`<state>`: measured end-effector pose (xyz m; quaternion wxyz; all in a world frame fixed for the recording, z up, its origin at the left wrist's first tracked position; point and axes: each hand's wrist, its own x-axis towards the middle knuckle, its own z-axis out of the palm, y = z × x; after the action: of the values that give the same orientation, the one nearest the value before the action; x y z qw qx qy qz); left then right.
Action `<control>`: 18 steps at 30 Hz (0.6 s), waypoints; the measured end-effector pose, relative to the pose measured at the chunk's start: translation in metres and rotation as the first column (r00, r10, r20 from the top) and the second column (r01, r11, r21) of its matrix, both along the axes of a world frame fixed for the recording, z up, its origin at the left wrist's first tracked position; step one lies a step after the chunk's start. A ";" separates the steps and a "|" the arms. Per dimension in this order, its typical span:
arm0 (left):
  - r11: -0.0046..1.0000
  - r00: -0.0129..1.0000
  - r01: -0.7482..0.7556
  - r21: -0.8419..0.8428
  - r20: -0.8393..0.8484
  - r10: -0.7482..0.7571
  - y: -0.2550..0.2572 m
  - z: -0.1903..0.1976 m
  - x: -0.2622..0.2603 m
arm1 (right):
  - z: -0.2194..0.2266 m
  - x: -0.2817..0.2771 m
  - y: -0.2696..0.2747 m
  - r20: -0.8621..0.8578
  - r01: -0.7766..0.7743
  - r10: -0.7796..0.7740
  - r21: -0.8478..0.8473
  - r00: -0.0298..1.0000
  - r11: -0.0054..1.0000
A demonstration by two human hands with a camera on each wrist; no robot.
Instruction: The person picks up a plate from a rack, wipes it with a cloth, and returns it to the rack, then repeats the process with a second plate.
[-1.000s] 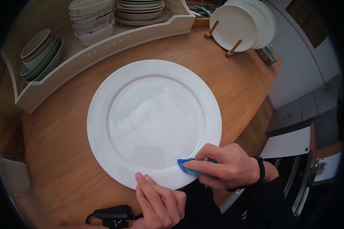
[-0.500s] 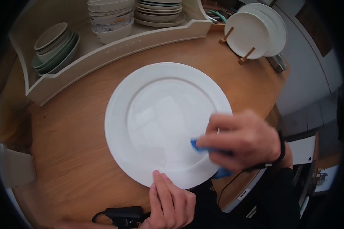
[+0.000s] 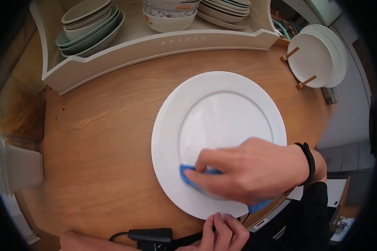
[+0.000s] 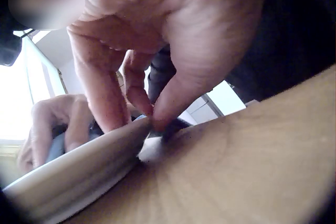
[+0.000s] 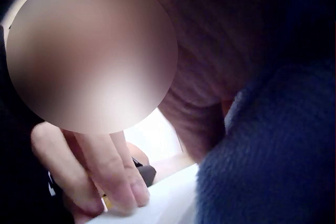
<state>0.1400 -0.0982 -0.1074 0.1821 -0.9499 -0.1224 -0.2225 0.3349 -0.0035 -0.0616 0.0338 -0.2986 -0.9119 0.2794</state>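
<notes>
A large white plate (image 3: 222, 117) lies on the wooden table. Over its lower part, the right hand (image 3: 251, 167) grips a blue cloth (image 3: 188, 173) and holds it against the plate's lower left rim; more of the cloth hangs out below the palm. At the bottom rim the left hand (image 3: 226, 234) pinches the plate's edge. In the left wrist view, the left hand (image 4: 173, 29) has thumb and fingers at the edge of the plate (image 4: 84, 171), which looks slightly raised there. Blue cloth (image 5: 273, 150) fills the right side of the right wrist view.
Behind the plate, a cream shelf tray (image 3: 167, 46) holds stacked bowls (image 3: 169, 21) and dishes. White plates (image 3: 310, 60) stand in a wooden rack at the back right. A black device (image 3: 151, 236) with a cable is at the front; white containers (image 3: 25, 169) stand at left.
The right hand has moved with the cloth from the plate's lower right side across to its lower left. The left hand stays at the bottom rim. The head view has shifted left.
</notes>
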 end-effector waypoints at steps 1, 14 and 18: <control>1.000 1.000 0.010 0.028 -0.017 -0.009 0.004 0.002 0.000 | 0.003 0.005 0.002 -0.007 -0.001 0.001 -0.007 1.000 1.000; 0.993 0.997 0.073 0.091 -0.009 -0.072 0.013 -0.007 0.007 | -0.022 0.022 0.019 -0.243 0.175 -0.133 0.160 0.961 0.971; 0.992 0.998 0.058 0.109 -0.032 -0.055 0.016 -0.007 0.005 | -0.023 0.023 0.019 -0.121 -0.097 0.099 0.022 0.988 0.995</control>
<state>0.1452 -0.0827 -0.1145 0.2294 -0.9447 -0.0805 -0.2199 0.3580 0.0152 -0.0847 0.0779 -0.2356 -0.9240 0.2910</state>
